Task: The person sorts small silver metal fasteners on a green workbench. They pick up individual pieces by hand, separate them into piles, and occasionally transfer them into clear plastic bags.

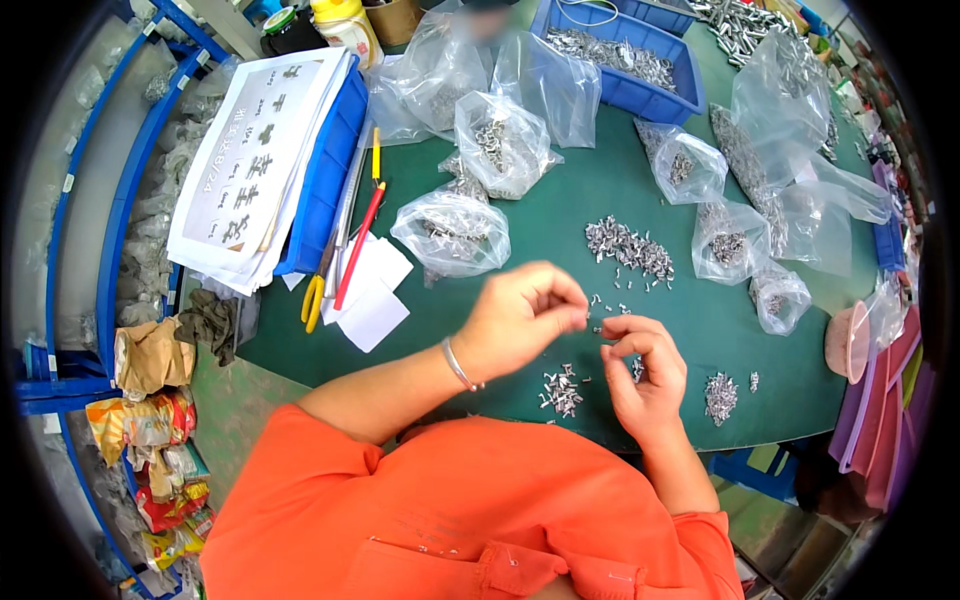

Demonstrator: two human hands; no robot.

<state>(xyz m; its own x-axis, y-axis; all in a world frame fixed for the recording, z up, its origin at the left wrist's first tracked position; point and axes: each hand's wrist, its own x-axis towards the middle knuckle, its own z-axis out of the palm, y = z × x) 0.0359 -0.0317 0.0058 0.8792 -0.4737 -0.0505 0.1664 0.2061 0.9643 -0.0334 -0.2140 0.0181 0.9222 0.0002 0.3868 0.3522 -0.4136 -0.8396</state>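
Observation:
Over the green table (pixel 470 370), my left hand (pixel 525 312) is closed in a pinch, thumb and forefinger pressed together; anything between them is too small to name. Facing it, my right hand (pixel 648 375) has curled fingers, its fingertips close to the left ones, and what it grips is hidden. Bits of grey metal (pixel 637 369) show beside its thumb. Just beyond the hands lies a loose pile of small metal parts (pixel 628 248), with a few scattered toward my fingers. Between my forearms sits a smaller heap of bent metal pieces (pixel 562 391). Another small heap (pixel 721 398) lies right of my right hand.
Open plastic bags of metal parts (pixel 455 232) stand at the back left, more bags (pixel 730 242) at the right. A blue bin (pixel 640 85) is at the back. Red-handled tweezers or pliers (pixel 360 245), yellow-handled scissors (pixel 314 300) and white paper slips (pixel 373 318) lie left. A pink bowl (pixel 847 342) is at the right edge.

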